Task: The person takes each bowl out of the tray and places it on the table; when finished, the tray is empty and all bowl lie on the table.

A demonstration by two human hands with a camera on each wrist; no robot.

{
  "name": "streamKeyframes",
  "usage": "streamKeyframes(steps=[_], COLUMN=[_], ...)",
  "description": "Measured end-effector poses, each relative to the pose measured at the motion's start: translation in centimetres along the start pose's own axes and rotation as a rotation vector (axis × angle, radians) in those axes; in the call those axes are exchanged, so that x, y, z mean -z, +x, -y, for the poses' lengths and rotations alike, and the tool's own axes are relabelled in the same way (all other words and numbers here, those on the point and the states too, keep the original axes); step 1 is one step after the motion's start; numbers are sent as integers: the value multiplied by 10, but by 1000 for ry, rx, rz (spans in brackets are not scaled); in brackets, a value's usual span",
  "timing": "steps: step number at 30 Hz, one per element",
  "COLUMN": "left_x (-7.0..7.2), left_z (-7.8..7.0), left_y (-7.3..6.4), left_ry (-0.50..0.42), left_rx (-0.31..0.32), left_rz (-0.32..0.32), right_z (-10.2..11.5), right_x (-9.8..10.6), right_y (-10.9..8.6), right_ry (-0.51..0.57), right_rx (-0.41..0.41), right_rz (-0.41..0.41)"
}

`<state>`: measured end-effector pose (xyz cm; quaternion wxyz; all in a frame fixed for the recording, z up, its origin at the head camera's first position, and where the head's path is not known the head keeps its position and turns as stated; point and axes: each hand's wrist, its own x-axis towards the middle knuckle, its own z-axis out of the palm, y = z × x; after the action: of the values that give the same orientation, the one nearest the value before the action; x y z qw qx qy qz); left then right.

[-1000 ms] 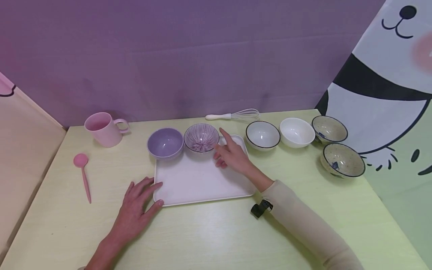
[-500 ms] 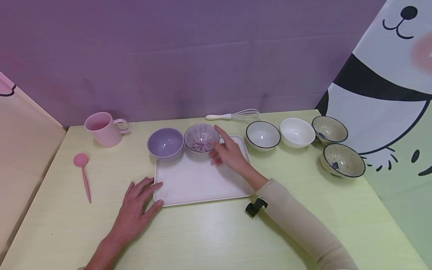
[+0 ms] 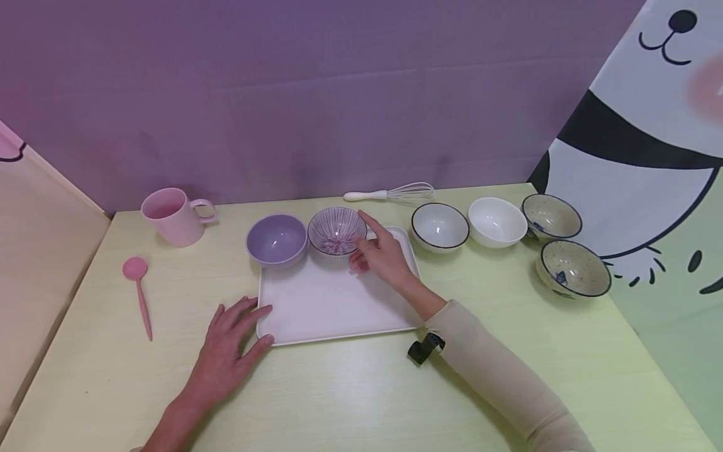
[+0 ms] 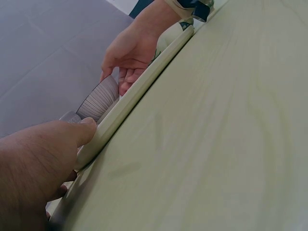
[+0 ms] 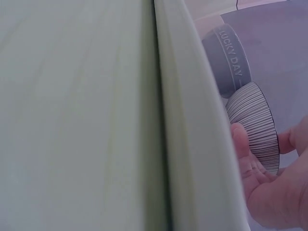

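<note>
Fingers (image 5: 240, 137) curled, right hand (image 3: 388, 256) grips striped bowl (image 3: 333, 227); left hand (image 3: 228, 348) touches tray (image 3: 333, 307).

Left grip (image 3: 228, 348) palm-down (fingers (image 3: 251, 321) spread)

Striped bowl (image 3: 337, 232) upright on tray (image 3: 333, 307)

Tray (image 3: 339, 307) from above and wrist-low
</note>
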<state>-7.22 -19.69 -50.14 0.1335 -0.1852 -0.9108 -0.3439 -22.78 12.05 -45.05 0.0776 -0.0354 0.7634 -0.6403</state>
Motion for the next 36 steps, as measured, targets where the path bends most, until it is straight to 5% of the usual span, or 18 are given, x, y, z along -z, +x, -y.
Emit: streamKeyframes(steps=[18, 36], left_x=[1, 2], left_z=[-1, -3], left_y=[0, 0], left_ry=[-4, -4], left_rx=[13, 21], left_rz=[10, 15], right_z=[-1, 1], right_x=[4, 24], right_y=[-9, -43], right_ry=[27, 66], right_rx=[15, 52], right_rz=[-69, -53])
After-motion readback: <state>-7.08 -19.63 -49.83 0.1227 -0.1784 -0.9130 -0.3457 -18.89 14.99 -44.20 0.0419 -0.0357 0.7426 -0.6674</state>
